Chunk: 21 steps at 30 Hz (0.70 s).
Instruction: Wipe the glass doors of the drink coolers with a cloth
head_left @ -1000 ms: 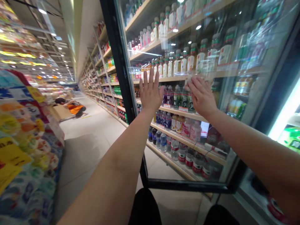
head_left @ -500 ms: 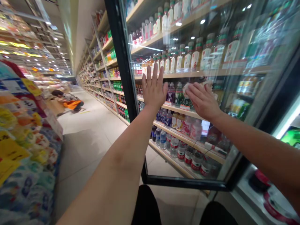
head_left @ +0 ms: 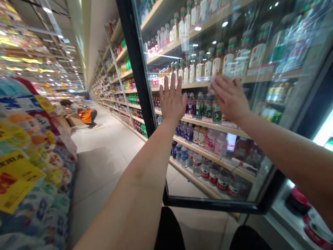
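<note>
- The landmark here is the black-framed glass door of a drinks cooler, which seems to stand angled out into the aisle, though I can't be sure how far.
- The left hand is up at the door's glass, its fingers spread wide and straight, holding nothing.
- The right hand is further along the same door, away from the black frame, with its fingers loosely extended. A pale scrap shows at the fingertips. It may be a cloth or just glare, and I can't tell whether it's being held.
- Behind the glass, rows of bottled drinks line the shelves, with bottled water lower down.
- Left of the door, a crouching person in an orange vest is down the aisle.
- Risks: a hard push could swing the door if it's unlatched, and a swing back could knock the hands or wrists. If the door is open, a bumped shelf could tip the bottles. A loose scrap could slip and drop to the floor by the door.
</note>
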Each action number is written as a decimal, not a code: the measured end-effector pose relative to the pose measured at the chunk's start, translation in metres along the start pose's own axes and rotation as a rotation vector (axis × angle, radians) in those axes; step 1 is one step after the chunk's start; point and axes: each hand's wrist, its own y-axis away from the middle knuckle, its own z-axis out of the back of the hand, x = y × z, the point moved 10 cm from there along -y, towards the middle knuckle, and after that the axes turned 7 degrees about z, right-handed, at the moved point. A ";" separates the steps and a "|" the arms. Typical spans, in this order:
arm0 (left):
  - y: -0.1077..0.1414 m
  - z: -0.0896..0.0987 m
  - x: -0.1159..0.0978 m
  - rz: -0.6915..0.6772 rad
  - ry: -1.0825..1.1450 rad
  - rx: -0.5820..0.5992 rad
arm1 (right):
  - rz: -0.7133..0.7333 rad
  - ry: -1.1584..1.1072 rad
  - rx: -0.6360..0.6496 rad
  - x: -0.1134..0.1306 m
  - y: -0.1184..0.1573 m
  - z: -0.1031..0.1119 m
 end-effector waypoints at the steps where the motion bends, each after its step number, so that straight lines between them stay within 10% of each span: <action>1: 0.000 0.000 0.000 0.003 -0.005 0.003 | -0.088 0.017 -0.066 -0.011 -0.003 0.009; 3: 0.001 0.000 -0.001 0.003 -0.027 0.012 | -0.172 0.035 -0.139 -0.019 -0.005 0.019; 8: 0.003 0.000 -0.003 -0.018 -0.102 0.003 | 0.148 -0.066 0.079 0.027 -0.010 -0.009; 14: 0.005 0.000 -0.003 -0.030 -0.165 -0.006 | -0.133 0.037 -0.312 -0.009 -0.009 0.031; 18: 0.006 0.000 -0.005 -0.037 -0.203 -0.010 | 0.186 -0.078 -0.011 0.031 -0.003 -0.008; 21: 0.005 0.001 -0.005 -0.033 -0.199 0.000 | 0.117 -0.051 -0.017 0.016 -0.009 -0.001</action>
